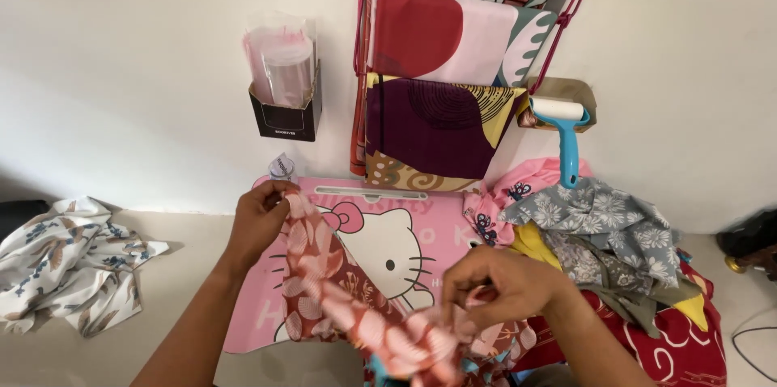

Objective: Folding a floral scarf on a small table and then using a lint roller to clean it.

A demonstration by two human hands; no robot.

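My left hand (259, 221) pinches one end of a red cloth with a pale pink leaf pattern (344, 298), held up near the top left corner of a pink cartoon-cat board (405, 233). At the lower middle, my right hand (498, 283) grips the other end of the same cloth, where it bunches up. The cloth stretches diagonally between both hands above the board. More bunched fabric hangs below my right hand at the frame's bottom edge.
A pile of mixed fabrics (615, 249) lies to the right, grey floral on top and red beneath. White patterned cloth (69, 265) sits at the left. On the wall hang folded patterned fabrics (441, 71), a blue-handled lint roller (562, 132) and a black holder of clear bags (283, 79).
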